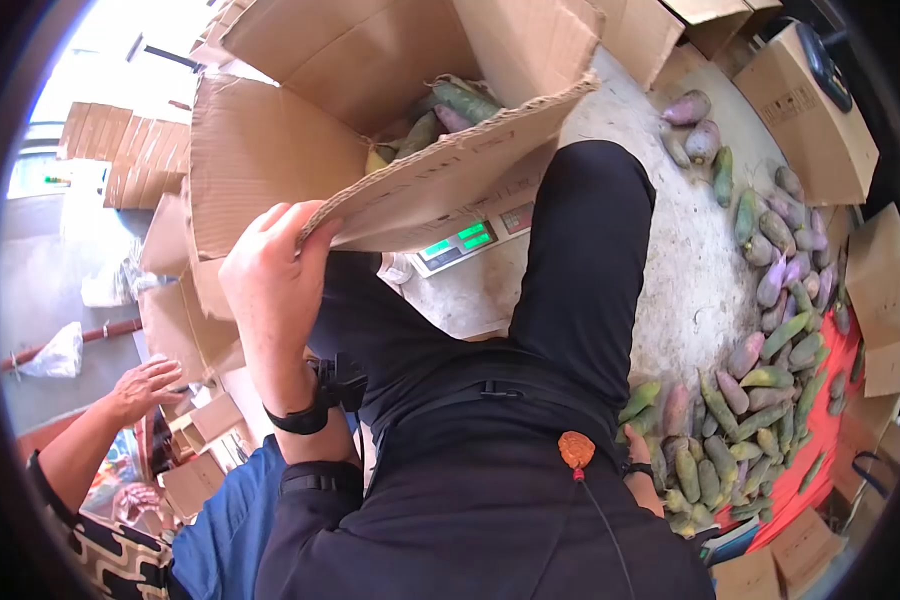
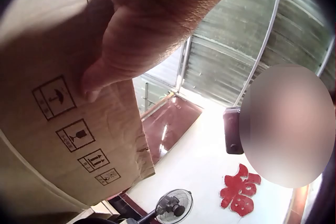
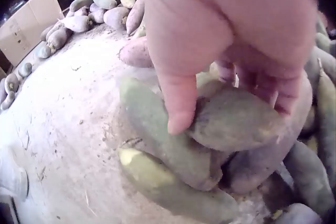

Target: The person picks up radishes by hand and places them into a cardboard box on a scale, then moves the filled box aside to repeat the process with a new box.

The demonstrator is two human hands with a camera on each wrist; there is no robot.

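My left hand (image 1: 270,285) pinches the upper edge of a flap of a large cardboard box (image 1: 270,150), thumb on one face. Printed symbols mark the cardboard (image 2: 31,103) beside the left thumb in the left wrist view. Green and purplish radishes (image 1: 465,102) lie inside the box. At the floor pile, my right hand (image 3: 226,29) has its thumb and fingers curled round a short green radish (image 3: 236,121), lying against other radishes (image 3: 173,187). The head view shows only part of that hand (image 1: 637,450) beside my body.
A scale (image 1: 457,247) with lit green displays sits below the box, between my legs. Many radishes (image 1: 740,400) spread over the floor and a red sheet (image 1: 820,440) at right, with cardboard boxes (image 1: 810,120) behind. Another person's hand (image 1: 145,390) is raised at left.
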